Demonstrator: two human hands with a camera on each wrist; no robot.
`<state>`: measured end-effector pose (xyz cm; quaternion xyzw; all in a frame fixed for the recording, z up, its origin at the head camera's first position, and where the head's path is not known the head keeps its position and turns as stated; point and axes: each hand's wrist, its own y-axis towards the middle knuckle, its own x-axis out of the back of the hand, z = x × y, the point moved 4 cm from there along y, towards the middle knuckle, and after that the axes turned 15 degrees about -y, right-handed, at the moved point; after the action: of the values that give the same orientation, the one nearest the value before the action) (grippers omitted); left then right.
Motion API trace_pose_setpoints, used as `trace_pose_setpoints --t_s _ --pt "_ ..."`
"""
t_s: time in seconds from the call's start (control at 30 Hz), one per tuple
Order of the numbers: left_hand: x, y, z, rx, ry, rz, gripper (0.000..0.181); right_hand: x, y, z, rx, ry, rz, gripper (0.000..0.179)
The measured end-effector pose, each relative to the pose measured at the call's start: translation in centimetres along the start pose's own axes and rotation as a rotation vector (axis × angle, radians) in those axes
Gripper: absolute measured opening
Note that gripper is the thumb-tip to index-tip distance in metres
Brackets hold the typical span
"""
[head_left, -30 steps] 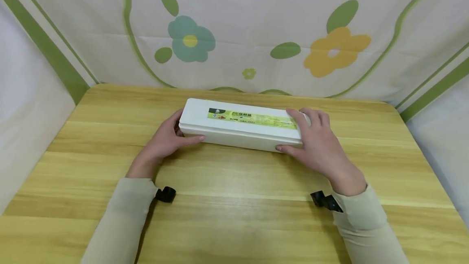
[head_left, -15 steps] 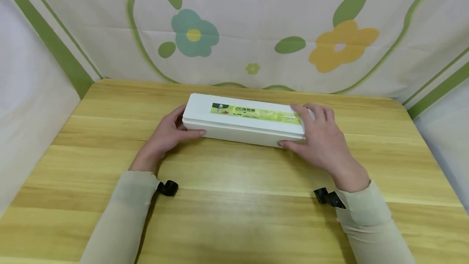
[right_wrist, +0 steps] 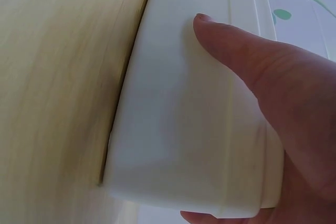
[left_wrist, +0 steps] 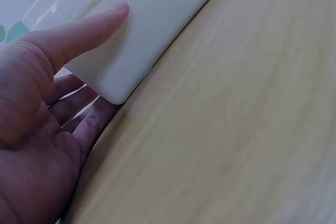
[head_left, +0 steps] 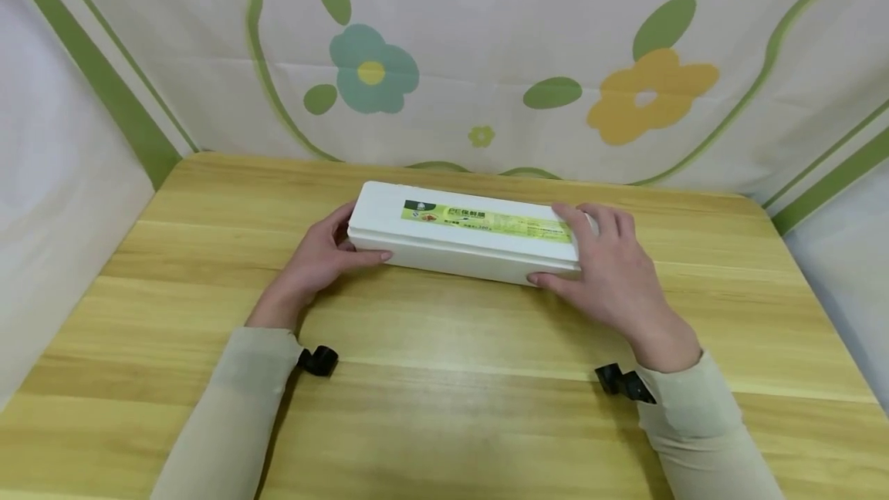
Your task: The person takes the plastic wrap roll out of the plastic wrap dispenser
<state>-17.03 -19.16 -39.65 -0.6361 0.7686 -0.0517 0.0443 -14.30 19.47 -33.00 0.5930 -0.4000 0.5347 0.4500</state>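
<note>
A long white plastic cling film box (head_left: 458, 253) lies on the wooden table, slightly skewed, its lid on top. On the lid is a green and yellow label (head_left: 486, 224). My left hand (head_left: 316, 257) holds the box's left end, thumb along the front side and the other fingers partly hidden behind that end. At the right end, my right hand (head_left: 614, 272) grips the box with its thumb on the front and fingers over the lid and end. Each wrist view shows a thumb pressed on the box's white side (left_wrist: 142, 30), close above the tabletop (right_wrist: 58, 77).
The wooden table (head_left: 444, 392) runs back to a hanging cloth (head_left: 451, 45) with flowers and green lines. More cloth hangs at the left and right sides. A black wrist piece (head_left: 319, 361) sits at the left cuff, and another black piece (head_left: 625, 384) at the right.
The whole head view shifts slightly. Both hands keep their hold on the cling film box, and it stays in about the same place on the table.
</note>
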Motion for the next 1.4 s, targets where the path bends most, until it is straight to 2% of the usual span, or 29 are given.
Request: trace_pose_setpoints --t_s 0.37,0.53,0.77,0.97,1.4 --pt "-0.04 0.05 0.01 0.008 -0.008 -0.002 0.101 -0.11 -0.07 -0.09 0.004 0.003 -0.03 0.105" --pt "-0.2 -0.05 0.21 0.017 -0.019 0.004 0.102 -0.45 -0.37 -0.09 0.002 0.008 -0.018 0.105" --pt "-0.39 0.05 0.01 -0.008 -0.038 0.006 0.102 -0.47 -0.51 -0.28 -0.007 0.013 -0.03 0.104" --pt "-0.01 0.12 0.02 -0.019 -0.04 -0.005 0.103 -0.29 -0.02 -0.15 0.007 0.005 -0.039 0.103" --pt "-0.01 0.06 0.14 -0.003 -0.035 -0.005 0.102 -0.29 -0.16 -0.1 -0.004 -0.005 -0.032 0.103"
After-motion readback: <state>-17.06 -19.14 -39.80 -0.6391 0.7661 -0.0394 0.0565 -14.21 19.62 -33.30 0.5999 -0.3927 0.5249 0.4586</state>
